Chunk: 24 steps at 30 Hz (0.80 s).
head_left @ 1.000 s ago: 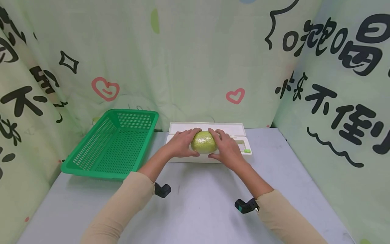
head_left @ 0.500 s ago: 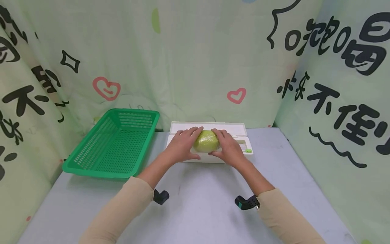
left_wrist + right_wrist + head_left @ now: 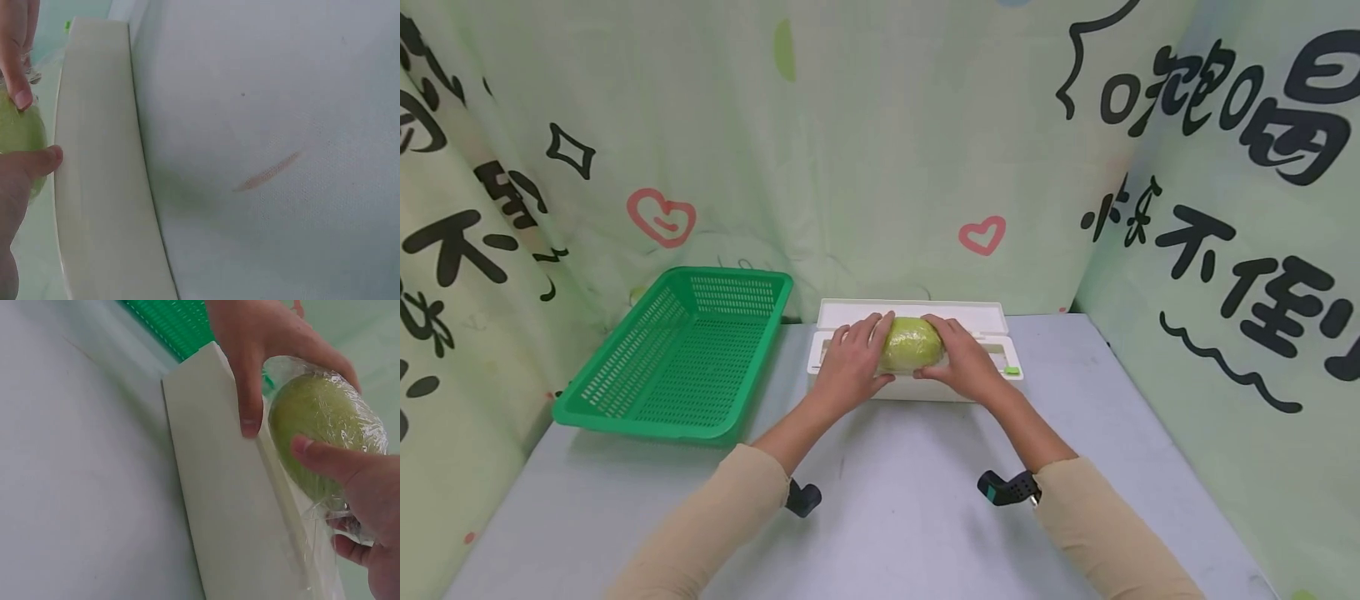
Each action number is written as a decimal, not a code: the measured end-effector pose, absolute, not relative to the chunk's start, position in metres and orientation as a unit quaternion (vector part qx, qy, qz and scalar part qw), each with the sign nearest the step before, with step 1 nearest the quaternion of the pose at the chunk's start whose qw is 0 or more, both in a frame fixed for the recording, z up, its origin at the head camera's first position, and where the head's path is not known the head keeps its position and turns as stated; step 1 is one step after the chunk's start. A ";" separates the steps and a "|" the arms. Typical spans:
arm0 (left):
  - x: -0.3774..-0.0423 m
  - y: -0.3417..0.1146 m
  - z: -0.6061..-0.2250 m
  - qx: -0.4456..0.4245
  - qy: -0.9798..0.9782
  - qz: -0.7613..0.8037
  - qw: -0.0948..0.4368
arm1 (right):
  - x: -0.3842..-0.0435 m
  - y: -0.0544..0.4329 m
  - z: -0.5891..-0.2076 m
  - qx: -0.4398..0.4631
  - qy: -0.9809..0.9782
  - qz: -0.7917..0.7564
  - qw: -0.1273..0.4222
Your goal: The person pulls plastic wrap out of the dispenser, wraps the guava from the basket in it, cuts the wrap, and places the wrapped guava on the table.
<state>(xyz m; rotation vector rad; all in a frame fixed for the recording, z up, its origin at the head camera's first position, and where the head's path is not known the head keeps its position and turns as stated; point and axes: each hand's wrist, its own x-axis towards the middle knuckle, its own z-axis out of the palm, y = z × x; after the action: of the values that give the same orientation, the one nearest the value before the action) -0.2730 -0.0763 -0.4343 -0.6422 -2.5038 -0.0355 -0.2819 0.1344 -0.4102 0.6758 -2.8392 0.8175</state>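
A green, rounded fruit [image 3: 912,344] wrapped in clear cling film is held over a long white box [image 3: 917,389] with a raised lid. My left hand [image 3: 854,358] curves round the fruit's left side, fingers over the top. In the left wrist view its thumb lies at the box's front edge. My right hand [image 3: 961,357] grips the other side; in the right wrist view, its thumb [image 3: 325,461] presses on the wrapped fruit [image 3: 322,425]. Gathered film shows near the right fingers. A small green piece [image 3: 1011,371] sits at the box's right end.
A green plastic basket [image 3: 752,367] stands left of the box on the pale table [image 3: 895,517]. A printed curtain [image 3: 865,150] hangs right behind the box and along both sides.
The left hand has shifted slightly right, and its fingers stand more upright beside the fruit. The fruit has risen a little and moved slightly right, still between both hands.
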 end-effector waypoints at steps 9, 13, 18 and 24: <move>-0.278 -0.076 -0.437 -0.235 -0.932 -0.006 0.275 | -0.286 0.138 -0.407 0.222 -0.925 0.308 -0.002; -0.279 -0.075 -0.435 -0.236 -0.935 -0.018 0.263 | -0.287 0.140 -0.406 0.226 -0.917 0.328 -0.017; -0.280 -0.074 -0.430 -0.237 -0.939 -0.039 0.246 | -0.289 0.142 -0.406 0.218 -0.918 0.330 -0.020; -0.285 -0.074 -0.423 -0.237 -0.946 -0.059 0.212 | -0.285 0.140 -0.405 0.212 -0.938 0.271 0.041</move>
<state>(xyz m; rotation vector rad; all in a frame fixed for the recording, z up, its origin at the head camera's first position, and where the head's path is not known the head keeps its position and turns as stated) -0.2846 -0.0739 -0.4229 -0.6577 -2.6290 -0.1650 -0.2846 0.1396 -0.4055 0.6506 -2.8721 0.8295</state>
